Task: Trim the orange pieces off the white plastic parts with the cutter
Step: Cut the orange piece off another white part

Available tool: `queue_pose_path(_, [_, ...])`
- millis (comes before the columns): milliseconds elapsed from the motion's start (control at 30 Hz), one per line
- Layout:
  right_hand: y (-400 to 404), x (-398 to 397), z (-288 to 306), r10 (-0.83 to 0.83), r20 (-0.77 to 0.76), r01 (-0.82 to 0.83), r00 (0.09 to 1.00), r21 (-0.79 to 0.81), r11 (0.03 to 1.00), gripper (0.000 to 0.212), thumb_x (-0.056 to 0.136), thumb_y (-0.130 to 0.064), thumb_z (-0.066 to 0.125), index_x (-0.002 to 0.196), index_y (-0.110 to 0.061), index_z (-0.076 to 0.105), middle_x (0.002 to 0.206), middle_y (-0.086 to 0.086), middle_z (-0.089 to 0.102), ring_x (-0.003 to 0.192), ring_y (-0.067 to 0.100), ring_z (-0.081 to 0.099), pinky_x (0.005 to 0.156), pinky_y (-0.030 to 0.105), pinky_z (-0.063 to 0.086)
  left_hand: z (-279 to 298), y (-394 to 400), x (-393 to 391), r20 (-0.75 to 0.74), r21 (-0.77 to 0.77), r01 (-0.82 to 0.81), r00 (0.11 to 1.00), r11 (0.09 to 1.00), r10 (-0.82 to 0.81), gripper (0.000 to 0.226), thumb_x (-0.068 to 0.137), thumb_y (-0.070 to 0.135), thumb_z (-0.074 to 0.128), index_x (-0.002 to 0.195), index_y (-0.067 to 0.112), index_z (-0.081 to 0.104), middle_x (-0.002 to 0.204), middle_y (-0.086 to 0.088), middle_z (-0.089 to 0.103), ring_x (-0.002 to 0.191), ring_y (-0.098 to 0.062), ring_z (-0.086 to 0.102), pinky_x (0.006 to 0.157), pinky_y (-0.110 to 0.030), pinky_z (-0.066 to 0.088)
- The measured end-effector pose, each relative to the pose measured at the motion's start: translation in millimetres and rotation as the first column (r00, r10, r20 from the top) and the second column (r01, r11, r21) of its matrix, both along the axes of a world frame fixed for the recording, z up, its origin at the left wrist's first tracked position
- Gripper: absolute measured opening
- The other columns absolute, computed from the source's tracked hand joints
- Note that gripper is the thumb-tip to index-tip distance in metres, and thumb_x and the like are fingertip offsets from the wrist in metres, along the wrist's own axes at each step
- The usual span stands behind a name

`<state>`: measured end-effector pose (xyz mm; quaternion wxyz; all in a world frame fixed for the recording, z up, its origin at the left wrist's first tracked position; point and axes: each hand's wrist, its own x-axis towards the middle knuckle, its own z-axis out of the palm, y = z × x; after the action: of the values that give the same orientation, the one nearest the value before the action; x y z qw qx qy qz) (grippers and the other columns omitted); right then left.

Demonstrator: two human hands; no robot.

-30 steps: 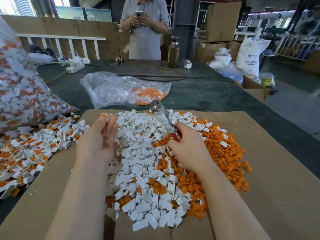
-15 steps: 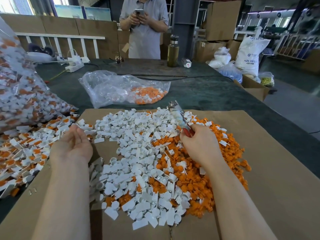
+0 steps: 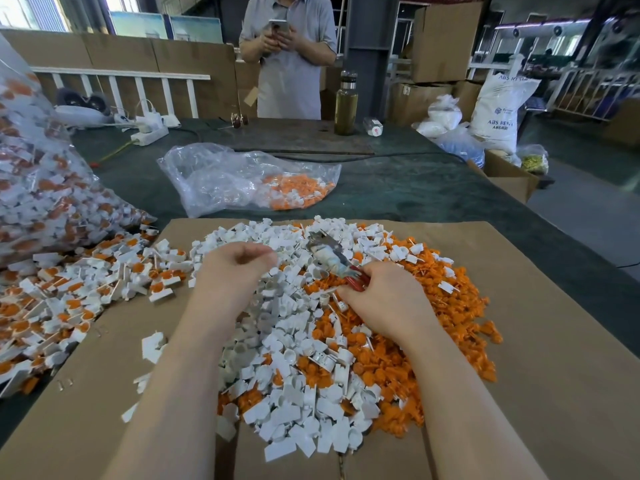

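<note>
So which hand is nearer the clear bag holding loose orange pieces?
Left. The left hand hovers over the white pile just below the clear bag; the right hand, gripping the cutter, sits lower and further right.

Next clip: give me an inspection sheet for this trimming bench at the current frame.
Surface: brown cardboard sheet laid on a dark green table.
Job's things: mixed heap of trimmed white parts and orange offcuts; untrimmed pieces spilling from a full bag on the left.
Clutter: clear bag partly filled with orange pieces; bottle.
Grippers: right hand grips the red-handled cutter; left hand, fingers curled, contents not visible.
Cables: black cable across the table; power strip.
Surroundings: a person holding a phone; cartons, sacks.
</note>
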<state>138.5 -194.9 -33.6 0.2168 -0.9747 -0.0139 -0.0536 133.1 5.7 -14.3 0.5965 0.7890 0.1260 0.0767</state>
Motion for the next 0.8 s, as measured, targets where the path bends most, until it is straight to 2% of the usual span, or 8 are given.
queue_pose_path(100, [5, 1, -1, 0.01, -0.016, -0.01, 1.0, -0.004, 1.0, 0.028, 0.089, -0.057, 0.057, 0.084, -0.029, 0.057, 0.076, -0.01, 0.058, 0.068, 0.006, 0.057, 0.051, 0.022, 0.039, -7, -16, 3, 0.012, 0.318, 0.101, 0.994, 0.943, -0.11, 0.008, 0.089, 0.037, 0.07, 0.096, 0.034, 0.067, 0.088, 0.018, 0.064, 0.074, 0.0, 0.059, 0.053, -0.017, 0.041])
queue_pose_path(200, [8, 0, 0, 0.005, -0.029, -0.006, 1.0, -0.023, 1.0, 0.025, 0.09, -0.053, 0.057, 0.083, -0.029, 0.057, 0.076, -0.009, 0.06, 0.067, 0.008, 0.058, 0.05, 0.023, 0.04, -16, -27, 7, -0.035, 0.544, 0.125, 0.991, 0.83, -0.127, 0.024, 0.088, 0.046, 0.068, 0.108, 0.033, 0.066, 0.099, 0.01, 0.064, 0.082, -0.009, 0.063, 0.065, -0.026, 0.049])
queue_pose_path(267, [9, 0, 0, 0.004, -0.016, -0.005, 1.0, -0.049, 0.999, 0.024, 0.091, -0.05, 0.056, 0.079, -0.028, 0.053, 0.076, -0.008, 0.058, 0.066, 0.008, 0.056, 0.049, 0.023, 0.038, -19, -31, 9, -0.056, 0.612, 0.127, 0.992, 0.78, -0.117, 0.027, 0.088, 0.044, 0.069, 0.11, 0.03, 0.068, 0.109, 0.003, 0.064, 0.091, -0.015, 0.064, 0.076, -0.029, 0.052])
queue_pose_path(367, [11, -1, -1, -0.006, 0.021, 0.007, 1.0, -0.057, 0.998, 0.025, 0.092, -0.048, 0.056, 0.081, -0.027, 0.049, 0.075, -0.009, 0.053, 0.065, 0.006, 0.051, 0.049, 0.023, 0.036, -20, -32, 8, -0.027, 0.607, 0.103, 0.994, 0.788, -0.109, 0.018, 0.089, 0.034, 0.07, 0.106, 0.027, 0.071, 0.11, 0.003, 0.067, 0.092, -0.014, 0.06, 0.076, -0.026, 0.044])
queue_pose_path(533, [10, 0, -1, -0.054, 0.117, 0.04, 0.992, 0.117, 0.992, 0.022, 0.092, -0.046, 0.057, 0.09, -0.025, 0.056, 0.075, -0.011, 0.056, 0.066, 0.006, 0.054, 0.051, 0.023, 0.037, -18, -29, 6, 0.048, 0.48, 0.08, 0.992, 0.874, -0.117, 0.006, 0.095, 0.031, 0.063, 0.1, 0.032, 0.066, 0.088, 0.017, 0.063, 0.079, -0.006, 0.057, 0.061, -0.021, 0.039])
queue_pose_path(667, [9, 1, 2, -0.082, 0.126, 0.028, 0.989, 0.382, 0.924, 0.014, 0.09, -0.038, 0.063, 0.088, -0.025, 0.059, 0.076, -0.008, 0.06, 0.063, 0.007, 0.056, 0.054, 0.024, 0.041, -12, -28, 5, 0.079, 0.134, 0.084, 0.992, 0.987, -0.095, 0.006, 0.097, 0.029, 0.061, 0.093, 0.034, 0.063, 0.083, 0.013, 0.071, 0.076, -0.005, 0.067, 0.06, -0.021, 0.043])
queue_pose_path(733, [9, 0, 3, -0.076, 0.133, -0.001, 0.988, 0.502, 0.865, 0.008, 0.09, -0.032, 0.063, 0.088, -0.025, 0.061, 0.074, -0.006, 0.062, 0.058, 0.008, 0.054, 0.053, 0.026, 0.041, -10, -27, 4, 0.096, -0.064, 0.109, 0.99, 0.992, -0.103, 0.008, 0.097, 0.023, 0.062, 0.097, 0.029, 0.065, 0.079, 0.009, 0.075, 0.077, -0.004, 0.072, 0.066, -0.019, 0.049])
queue_pose_path(800, [9, -1, 5, -0.072, 0.143, -0.023, 0.987, 0.573, 0.819, 0.004, 0.091, -0.029, 0.063, 0.089, -0.026, 0.063, 0.073, -0.005, 0.063, 0.056, 0.006, 0.054, 0.052, 0.025, 0.044, -9, -27, 3, 0.111, -0.259, 0.149, 0.986, 0.954, -0.124, 0.014, 0.098, 0.014, 0.059, 0.102, 0.024, 0.067, 0.078, 0.003, 0.077, 0.078, -0.009, 0.074, 0.074, -0.025, 0.054])
